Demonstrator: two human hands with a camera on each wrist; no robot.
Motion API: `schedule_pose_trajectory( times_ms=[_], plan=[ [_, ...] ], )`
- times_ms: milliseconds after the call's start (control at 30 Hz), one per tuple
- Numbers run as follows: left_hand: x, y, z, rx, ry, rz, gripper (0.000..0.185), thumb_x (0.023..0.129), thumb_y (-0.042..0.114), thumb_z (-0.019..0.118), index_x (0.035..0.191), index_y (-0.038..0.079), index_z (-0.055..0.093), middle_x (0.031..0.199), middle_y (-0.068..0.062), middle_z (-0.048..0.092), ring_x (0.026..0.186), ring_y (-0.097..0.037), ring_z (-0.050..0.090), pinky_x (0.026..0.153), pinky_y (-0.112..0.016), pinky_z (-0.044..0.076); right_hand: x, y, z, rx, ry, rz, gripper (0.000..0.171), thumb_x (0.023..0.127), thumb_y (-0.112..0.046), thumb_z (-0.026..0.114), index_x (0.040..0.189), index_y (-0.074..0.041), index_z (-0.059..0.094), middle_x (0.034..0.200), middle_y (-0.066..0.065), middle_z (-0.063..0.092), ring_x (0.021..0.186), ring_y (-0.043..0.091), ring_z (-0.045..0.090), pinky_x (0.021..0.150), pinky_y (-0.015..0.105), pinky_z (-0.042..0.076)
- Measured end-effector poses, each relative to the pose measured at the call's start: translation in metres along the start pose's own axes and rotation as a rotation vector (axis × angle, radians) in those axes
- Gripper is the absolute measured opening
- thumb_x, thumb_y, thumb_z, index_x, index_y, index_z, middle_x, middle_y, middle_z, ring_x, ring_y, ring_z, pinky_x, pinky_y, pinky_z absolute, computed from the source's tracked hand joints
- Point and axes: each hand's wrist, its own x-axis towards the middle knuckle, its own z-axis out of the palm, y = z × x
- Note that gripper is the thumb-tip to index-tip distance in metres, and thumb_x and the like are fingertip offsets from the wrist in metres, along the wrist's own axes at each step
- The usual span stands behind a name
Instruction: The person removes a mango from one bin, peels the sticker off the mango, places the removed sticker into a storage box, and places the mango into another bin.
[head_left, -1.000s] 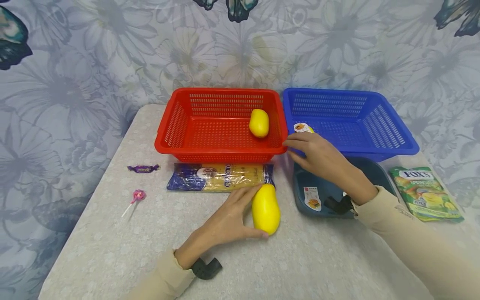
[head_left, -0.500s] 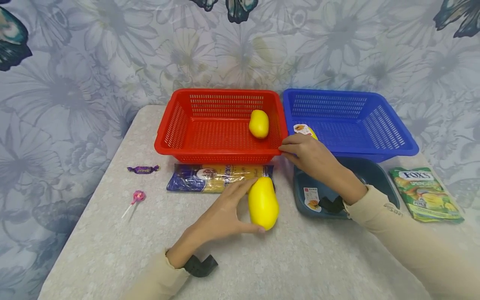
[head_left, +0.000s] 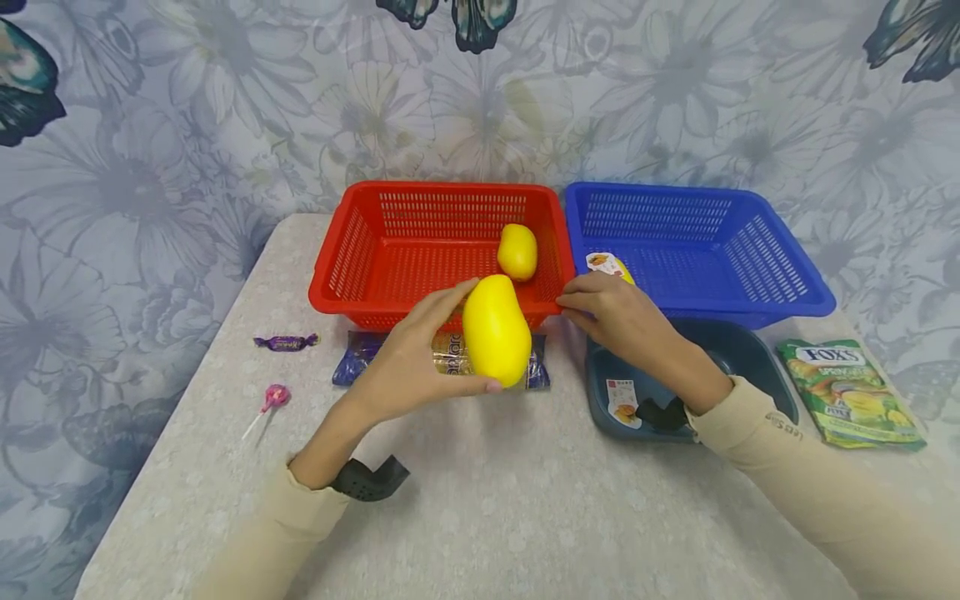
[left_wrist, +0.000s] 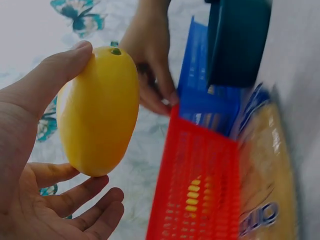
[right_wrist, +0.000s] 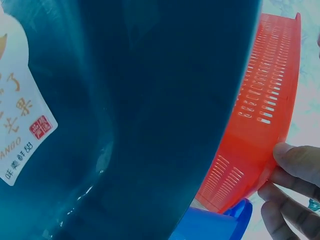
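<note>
Mango [head_left: 496, 330], pinched by left hand [head_left: 408, 362], was lifted off the speckled table [head_left: 525, 517]; flowered wallpaper [head_left: 150, 125] was seen behind.

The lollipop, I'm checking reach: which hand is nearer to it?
Left. The left hand holds a yellow mango to the right of the lollipop; the right hand is farther off, at the red basket's corner.
</note>
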Motion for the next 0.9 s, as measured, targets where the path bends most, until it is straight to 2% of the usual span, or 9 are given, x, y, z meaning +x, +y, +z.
schedule_pose_trajectory(
  times_ms=[200, 367, 567, 900],
  plan=[
    [0.02, -0.004, -0.02, 0.045, 0.037, 0.013, 0.104, 0.072, 0.053, 0.086, 0.157, 0.036, 0.029, 0.15, 0.002, 0.042, 0.125, -0.022, 0.048, 0.1, -0.051, 0.046, 0.0, 0.0, 0.0, 0.001, 0.002, -0.017, 0.023, 0.082, -0.003, 0.081, 0.104, 0.002, 0.077, 0.101, 0.012, 0.07, 0.097, 0.028, 0.064, 0.088, 0.041, 0.056],
    [0.042, -0.007, -0.035, 0.091, 0.068, 0.006, 0.104, 0.071, 0.055, 0.086, 0.157, 0.034, 0.031, 0.143, 0.0, 0.046, 0.123, -0.023, 0.049, 0.099, -0.052, 0.046, 0.001, 0.0, 0.0, -0.003, -0.002, -0.021, 0.022, 0.083, -0.003, 0.081, 0.104, 0.002, 0.077, 0.101, 0.012, 0.07, 0.097, 0.028, 0.064, 0.088, 0.041, 0.055],
    [0.07, -0.01, -0.051, 0.133, 0.063, -0.021, 0.106, 0.07, 0.06, 0.084, 0.157, 0.029, 0.033, 0.14, -0.001, 0.048, 0.121, -0.02, 0.049, 0.101, -0.05, 0.045, 0.001, -0.001, 0.0, -0.011, 0.005, -0.023, 0.022, 0.082, -0.003, 0.082, 0.103, 0.002, 0.077, 0.102, 0.012, 0.07, 0.098, 0.028, 0.064, 0.088, 0.041, 0.055],
    [0.113, -0.019, -0.068, 0.166, 0.02, -0.081, 0.108, 0.07, 0.066, 0.08, 0.158, 0.029, 0.029, 0.153, -0.003, 0.039, 0.13, -0.023, 0.043, 0.107, -0.049, 0.04, 0.001, -0.001, 0.0, -0.02, 0.002, -0.022, 0.021, 0.082, -0.003, 0.082, 0.102, 0.002, 0.077, 0.101, 0.011, 0.07, 0.097, 0.027, 0.064, 0.089, 0.041, 0.055]
  ],
)
